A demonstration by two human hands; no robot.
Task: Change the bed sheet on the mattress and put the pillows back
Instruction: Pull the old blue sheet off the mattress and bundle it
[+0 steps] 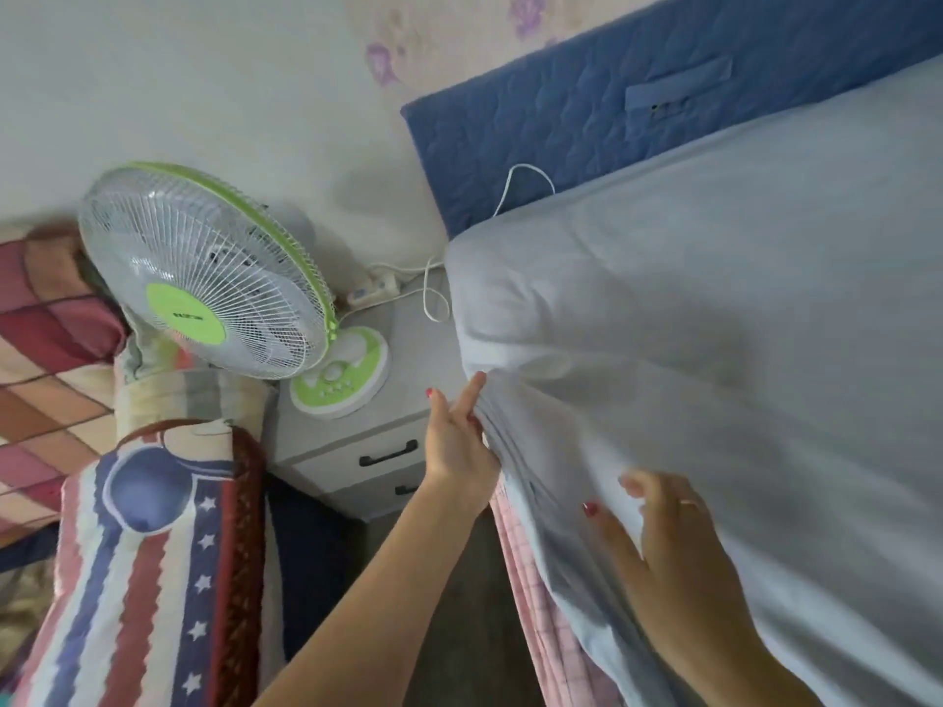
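A pale grey-white sheet [714, 308] covers the mattress on the right, wrapped over its near corner. My left hand [456, 441] pinches a bunch of gathered sheet folds at the side just below that corner, two fingers pointing up. My right hand [678, 543] lies on the sheet's hanging side lower down, fingers curled into the cloth. A pink checked fabric [530, 594] shows beneath the sheet's edge. Striped and star-patterned pillows or bedding [153, 553] are piled at the left. A blue quilted headboard [561, 104] stands behind the mattress.
A green and white table fan [204, 273] stands on a grey bedside drawer unit [357, 451] close to the mattress corner. A white power strip [375, 288] and a white cord [433, 298] lie by the wall. Checked bedding [41, 349] fills the far left.
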